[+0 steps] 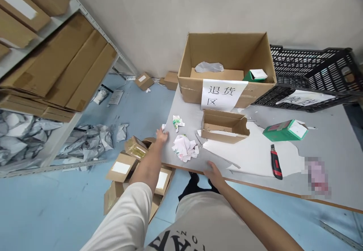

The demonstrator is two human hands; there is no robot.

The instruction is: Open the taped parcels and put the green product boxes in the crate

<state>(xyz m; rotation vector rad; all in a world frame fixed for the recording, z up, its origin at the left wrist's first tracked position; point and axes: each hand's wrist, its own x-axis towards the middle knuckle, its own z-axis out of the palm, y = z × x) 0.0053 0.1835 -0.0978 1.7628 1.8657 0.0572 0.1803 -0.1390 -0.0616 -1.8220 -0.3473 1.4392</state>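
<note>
My left hand (162, 134) reaches to the left edge of the grey table (326, 145) and closes on a small white scrap of paper there. My right hand (214, 172) rests flat on the table's near edge, fingers apart, holding nothing. Between the hands lies a crumpled floral paper (185, 147). A smaller crumpled scrap (178, 122) lies beyond it. A small open cardboard box (224, 126) sits just right of the scraps.
A large open carton (227, 67) with a paper sign stands at the back, a black plastic crate (312, 75) to its right. A green box (286, 129) and a red utility knife (276, 161) lie on the table. Small boxes (133, 168) pile on the floor; shelving stands left.
</note>
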